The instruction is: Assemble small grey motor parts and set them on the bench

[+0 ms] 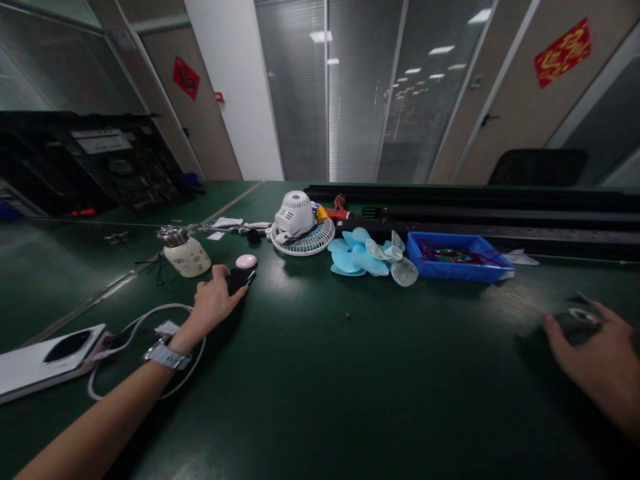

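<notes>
My left hand (213,303) reaches forward over the green table (320,387) and its fingers close on a small black object (239,279). Just beyond that object lies a pink round cap (246,261). A watch (167,355) is on my left wrist. At the right edge, my right hand (597,357) rests with fingers spread over a small dark object (575,320) on the table. Further back stand a white fan motor on a round fan grille (303,233), light blue fan blades (353,257) and a clear fan blade (403,263).
A blue tray (457,259) with small parts sits at the back right. A cream bottle (186,255) stands at the back left. A white device (47,357) with a white cable (150,317) lies at the left edge. A tiny screw (348,315) lies mid-table. Black rails run along the back.
</notes>
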`<move>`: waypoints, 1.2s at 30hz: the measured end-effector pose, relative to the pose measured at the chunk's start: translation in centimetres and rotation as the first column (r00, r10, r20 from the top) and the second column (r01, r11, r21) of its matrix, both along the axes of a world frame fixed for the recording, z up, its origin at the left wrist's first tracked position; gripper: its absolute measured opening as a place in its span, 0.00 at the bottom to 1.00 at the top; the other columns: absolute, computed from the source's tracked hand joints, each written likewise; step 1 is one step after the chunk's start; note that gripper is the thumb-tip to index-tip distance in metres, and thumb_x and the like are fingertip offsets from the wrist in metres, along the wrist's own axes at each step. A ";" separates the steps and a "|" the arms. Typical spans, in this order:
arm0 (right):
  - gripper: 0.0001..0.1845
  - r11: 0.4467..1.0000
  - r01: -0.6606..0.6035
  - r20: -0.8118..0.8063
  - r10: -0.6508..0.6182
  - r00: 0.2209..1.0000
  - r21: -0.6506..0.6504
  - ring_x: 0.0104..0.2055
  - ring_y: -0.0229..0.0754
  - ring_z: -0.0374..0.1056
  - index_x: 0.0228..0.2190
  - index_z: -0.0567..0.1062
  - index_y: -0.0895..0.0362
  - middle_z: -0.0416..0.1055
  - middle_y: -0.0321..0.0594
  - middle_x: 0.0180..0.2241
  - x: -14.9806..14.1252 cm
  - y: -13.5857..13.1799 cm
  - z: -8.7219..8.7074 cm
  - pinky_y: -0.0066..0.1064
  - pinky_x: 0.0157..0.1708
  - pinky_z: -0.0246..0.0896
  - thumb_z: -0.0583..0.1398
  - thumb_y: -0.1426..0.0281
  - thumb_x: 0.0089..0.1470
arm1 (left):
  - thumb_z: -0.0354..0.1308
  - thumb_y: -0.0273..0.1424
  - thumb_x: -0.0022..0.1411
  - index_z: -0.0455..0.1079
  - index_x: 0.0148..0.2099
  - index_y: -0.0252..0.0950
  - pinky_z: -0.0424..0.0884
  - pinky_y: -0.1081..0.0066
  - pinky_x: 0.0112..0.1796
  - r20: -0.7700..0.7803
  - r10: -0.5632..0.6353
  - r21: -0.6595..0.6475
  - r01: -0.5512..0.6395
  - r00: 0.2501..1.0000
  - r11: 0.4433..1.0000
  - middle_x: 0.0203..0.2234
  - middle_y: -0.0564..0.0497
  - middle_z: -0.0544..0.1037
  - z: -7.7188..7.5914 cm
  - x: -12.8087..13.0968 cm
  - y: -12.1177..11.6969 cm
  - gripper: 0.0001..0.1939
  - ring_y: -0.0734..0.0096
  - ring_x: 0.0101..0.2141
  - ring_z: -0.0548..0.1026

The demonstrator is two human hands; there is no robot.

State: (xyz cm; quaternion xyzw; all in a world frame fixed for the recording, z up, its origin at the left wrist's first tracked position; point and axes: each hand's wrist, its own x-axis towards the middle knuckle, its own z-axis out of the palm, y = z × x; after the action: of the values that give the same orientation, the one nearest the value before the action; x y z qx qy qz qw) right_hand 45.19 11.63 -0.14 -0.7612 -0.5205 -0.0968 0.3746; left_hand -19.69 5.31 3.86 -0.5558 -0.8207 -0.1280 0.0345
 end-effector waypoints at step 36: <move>0.10 0.261 -0.960 -0.994 -0.015 -0.105 0.097 0.38 0.39 0.74 0.30 0.75 0.60 0.75 0.36 0.27 -52.2 -5.3 4.6 0.34 0.49 0.67 0.68 0.80 0.44 | 0.66 0.35 0.40 0.42 0.53 0.39 0.74 0.62 0.34 0.590 -0.266 0.348 0.056 0.762 0.936 0.38 0.51 0.67 -1.1 0.9 -7.0 0.44 0.64 0.32 0.77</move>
State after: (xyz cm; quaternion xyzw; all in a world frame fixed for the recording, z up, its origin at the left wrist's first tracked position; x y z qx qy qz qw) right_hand -7.02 6.31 4.45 -0.3803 -0.4331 0.7821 0.2370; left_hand -18.78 -1.72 2.72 -0.5376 -0.7026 -0.4356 -0.1658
